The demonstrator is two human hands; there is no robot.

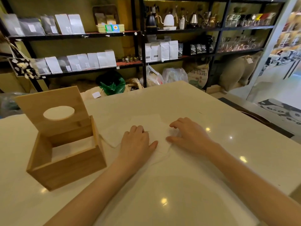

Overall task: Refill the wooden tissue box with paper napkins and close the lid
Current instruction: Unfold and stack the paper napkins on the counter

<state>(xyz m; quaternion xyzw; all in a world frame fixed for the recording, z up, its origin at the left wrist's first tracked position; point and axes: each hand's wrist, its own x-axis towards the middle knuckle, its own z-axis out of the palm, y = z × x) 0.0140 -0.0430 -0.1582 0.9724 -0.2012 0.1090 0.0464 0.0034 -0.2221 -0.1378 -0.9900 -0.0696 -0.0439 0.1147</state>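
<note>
A pale, glossy worktop (187, 101) fills the lower part of the view, with dark metal shelving (141, 46) seen behind it, stocked with white and grey pouches, kettles and jars; burlap sacks (236, 70) and plastic bags are seen on the floor below the shelves.

On the left of the worktop the wooden tissue box (68, 167) is set, open at the top. Its lid (52, 110) is stood upright at the far side, the oval slot in it facing the camera. Something white is seen low inside the box, though whether it is napkins cannot be told.

Just to the right of the box, near the middle of the worktop, white paper napkins (146, 121) are spread flat, overlapping loosely, their left edge near the box's right wall but apart from it.

Both grips are laid on these napkins. The left hand (136, 141) is placed palm down on the near left part of the sheets, fingers bent at the knuckles with the tips tucked down onto the paper and the thumb stretched out flat to the right. The right hand (189, 134) is arched over the right edge of the napkins, fingers curved downward with the tips touching the paper and the thumb pointing left toward the other thumb. Whether paper is actually pinched by either grip cannot be told.
</note>
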